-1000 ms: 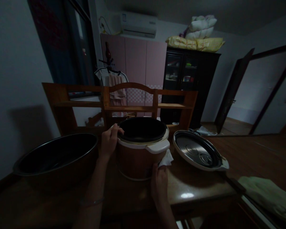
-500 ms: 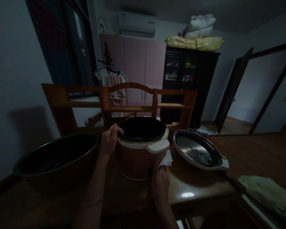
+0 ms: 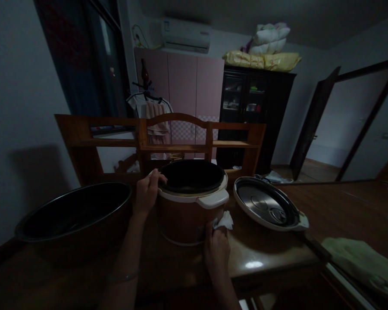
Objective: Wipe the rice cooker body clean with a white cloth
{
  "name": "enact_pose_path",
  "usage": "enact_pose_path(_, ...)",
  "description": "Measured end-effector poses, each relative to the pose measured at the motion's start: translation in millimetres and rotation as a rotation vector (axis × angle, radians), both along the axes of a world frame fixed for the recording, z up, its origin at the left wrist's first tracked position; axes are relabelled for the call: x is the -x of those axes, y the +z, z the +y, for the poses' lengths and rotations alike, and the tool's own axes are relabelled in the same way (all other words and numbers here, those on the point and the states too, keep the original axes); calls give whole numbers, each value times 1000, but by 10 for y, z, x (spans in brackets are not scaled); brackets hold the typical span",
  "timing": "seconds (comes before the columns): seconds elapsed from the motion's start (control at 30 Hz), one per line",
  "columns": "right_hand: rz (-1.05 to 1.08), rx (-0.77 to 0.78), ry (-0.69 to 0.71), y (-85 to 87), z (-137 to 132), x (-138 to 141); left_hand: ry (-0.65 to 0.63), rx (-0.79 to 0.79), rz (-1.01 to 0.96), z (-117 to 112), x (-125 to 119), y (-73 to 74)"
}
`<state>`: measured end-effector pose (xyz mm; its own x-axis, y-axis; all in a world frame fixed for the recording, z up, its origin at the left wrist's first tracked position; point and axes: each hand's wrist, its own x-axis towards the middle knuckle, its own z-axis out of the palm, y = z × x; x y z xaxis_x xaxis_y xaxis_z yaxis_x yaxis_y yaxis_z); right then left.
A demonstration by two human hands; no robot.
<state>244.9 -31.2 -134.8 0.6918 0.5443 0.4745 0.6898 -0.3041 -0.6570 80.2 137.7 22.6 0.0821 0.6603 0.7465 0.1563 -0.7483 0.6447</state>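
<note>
In the middle of the table stands a pressure cooker or rice cooker body with a white rim and a dark interior. My left hand grips its rim on the left side, fingers hooked over the edge. Low on the right of the body, my right hand is closed on a crumpled white tissue, pressed against or close to the outer wall. A white side handle juts out above that hand. The round lid lies to the right, its metal inner face up. At the left sits a dark inner pot.
A wooden shelf rack rises behind the cooker along the table's back. A pale green cloth lies at the lower right. The polished tabletop reflects a bright light near its front edge.
My right hand and the tissue have shifted slightly down along the cooker's side. The left hand keeps its hold on the rim.
</note>
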Motion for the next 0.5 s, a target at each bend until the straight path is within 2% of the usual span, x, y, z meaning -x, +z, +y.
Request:
enact_pose_path(0.23, 32, 50, 5, 38, -20, 2, -6, 4, 2, 3, 5, -4)
enact_pose_path(0.5, 17, -61, 104, -63, 18, -34, -2, 20, -8, -7, 0, 5)
